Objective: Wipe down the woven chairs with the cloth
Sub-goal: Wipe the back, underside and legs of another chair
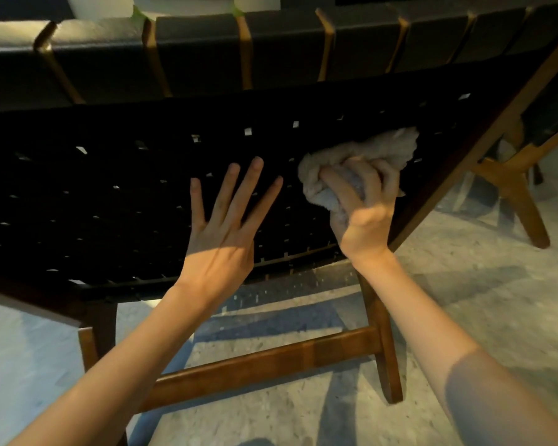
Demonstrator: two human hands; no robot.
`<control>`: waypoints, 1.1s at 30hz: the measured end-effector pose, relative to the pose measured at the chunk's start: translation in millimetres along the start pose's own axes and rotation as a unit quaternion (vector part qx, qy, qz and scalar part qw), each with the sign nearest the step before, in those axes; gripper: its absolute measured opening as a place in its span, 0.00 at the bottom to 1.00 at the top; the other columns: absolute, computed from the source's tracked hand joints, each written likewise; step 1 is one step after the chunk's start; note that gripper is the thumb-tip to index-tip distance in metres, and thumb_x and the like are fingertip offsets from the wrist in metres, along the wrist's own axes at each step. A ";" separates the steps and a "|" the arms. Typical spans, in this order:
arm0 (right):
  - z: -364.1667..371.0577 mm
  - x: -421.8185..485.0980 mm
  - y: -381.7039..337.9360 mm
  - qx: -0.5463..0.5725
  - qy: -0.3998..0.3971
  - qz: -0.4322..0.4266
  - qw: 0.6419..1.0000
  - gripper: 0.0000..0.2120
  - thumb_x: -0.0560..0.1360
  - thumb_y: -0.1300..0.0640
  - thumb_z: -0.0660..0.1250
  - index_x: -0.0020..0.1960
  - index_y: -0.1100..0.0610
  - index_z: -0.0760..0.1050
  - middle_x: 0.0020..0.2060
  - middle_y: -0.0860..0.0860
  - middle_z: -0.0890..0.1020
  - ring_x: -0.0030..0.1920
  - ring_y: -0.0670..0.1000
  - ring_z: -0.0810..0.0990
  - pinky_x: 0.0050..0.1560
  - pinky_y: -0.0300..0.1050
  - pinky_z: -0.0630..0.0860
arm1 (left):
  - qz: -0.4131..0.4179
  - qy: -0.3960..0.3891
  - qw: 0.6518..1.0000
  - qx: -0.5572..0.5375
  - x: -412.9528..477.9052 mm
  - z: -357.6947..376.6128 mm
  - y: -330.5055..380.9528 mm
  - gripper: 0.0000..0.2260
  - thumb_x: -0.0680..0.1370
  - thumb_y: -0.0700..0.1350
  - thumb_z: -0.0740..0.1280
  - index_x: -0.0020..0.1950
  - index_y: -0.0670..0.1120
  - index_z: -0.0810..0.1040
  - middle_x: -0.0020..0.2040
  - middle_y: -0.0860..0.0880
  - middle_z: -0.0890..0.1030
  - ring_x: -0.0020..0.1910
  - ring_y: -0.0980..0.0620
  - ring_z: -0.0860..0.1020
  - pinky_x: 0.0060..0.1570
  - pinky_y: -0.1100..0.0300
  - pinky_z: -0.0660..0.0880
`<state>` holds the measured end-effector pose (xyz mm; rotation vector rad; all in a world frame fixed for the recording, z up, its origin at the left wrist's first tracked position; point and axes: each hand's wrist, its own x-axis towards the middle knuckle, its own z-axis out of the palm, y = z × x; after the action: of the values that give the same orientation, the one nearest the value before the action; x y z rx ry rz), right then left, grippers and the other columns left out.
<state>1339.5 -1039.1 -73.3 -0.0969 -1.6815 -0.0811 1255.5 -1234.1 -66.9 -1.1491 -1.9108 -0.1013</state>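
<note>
I see woven chair [110, 194] left end cut off, weave dark. Cloth [384, 149] bunched, part hidden in my right hand [364, 207] gripping it, on seat beside right rail. Left hand [223, 226] spread over weave. Open floor [480, 300] at right.

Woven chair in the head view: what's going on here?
A person is wiping the black woven chair. The right hand holds a bunched pale cloth against the woven panel, near the wooden side rail on the right. The left hand is open beside it, fingers spread and straight over the weave; whether it presses is unclear. Another chair's wooden legs show at far right.
</note>
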 end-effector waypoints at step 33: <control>-32.7 62.8 -65.7 0.007 0.017 0.011 1.000 0.15 0.64 0.67 0.63 0.48 0.56 0.64 0.48 0.62 0.73 0.48 0.61 0.69 0.44 0.55 0.71 | -0.060 0.014 0.998 -0.004 -15.3 -18.7 -17.8 0.39 0.72 0.40 0.69 0.78 0.50 0.50 0.77 0.46 0.42 0.75 0.44 0.38 0.70 0.36 0.38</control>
<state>1357.4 -1106.9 -7.0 -0.1040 -1.6473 -0.0547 1257.0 -1263.4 -60.2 -1.0329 -1.9544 -0.1889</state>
